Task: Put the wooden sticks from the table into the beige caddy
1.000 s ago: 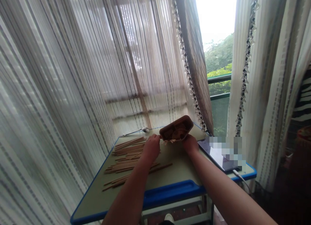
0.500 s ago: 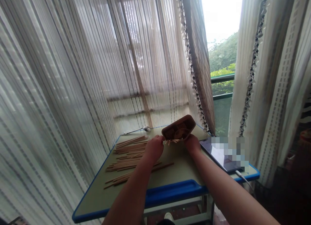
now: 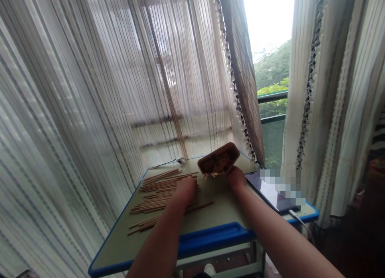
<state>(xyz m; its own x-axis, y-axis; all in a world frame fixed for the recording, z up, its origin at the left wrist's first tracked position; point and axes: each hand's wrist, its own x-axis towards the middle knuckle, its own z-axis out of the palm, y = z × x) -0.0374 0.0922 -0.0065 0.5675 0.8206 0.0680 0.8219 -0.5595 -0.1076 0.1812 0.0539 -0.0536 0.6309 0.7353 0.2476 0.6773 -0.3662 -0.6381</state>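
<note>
My right hand (image 3: 236,178) grips a brown slotted chopstick holder (image 3: 207,162) by its near right side. The holder is tilted, its opening turned toward me. A few pale stick ends (image 3: 209,175) poke out just below its near edge; how they sit in it is hidden. My left hand (image 3: 187,188) is down among the chopsticks (image 3: 159,186) on the table's left half, apart from the holder. Its fingers are curled, and what they hold, if anything, is hidden. The chopsticks lie in loose rows, mostly pointing left to right.
A metal spoon (image 3: 180,160) lies at the table's back edge. On the right side rests a tablet (image 3: 270,194) with a white cable (image 3: 296,216) plugged in. The table (image 3: 117,246) has a blue rim, and curtains (image 3: 99,89) hang close behind it.
My left hand has left the holder's side and moved down and left onto the chopsticks. My right hand still grips the holder in nearly the same place. The view has shifted slightly.
</note>
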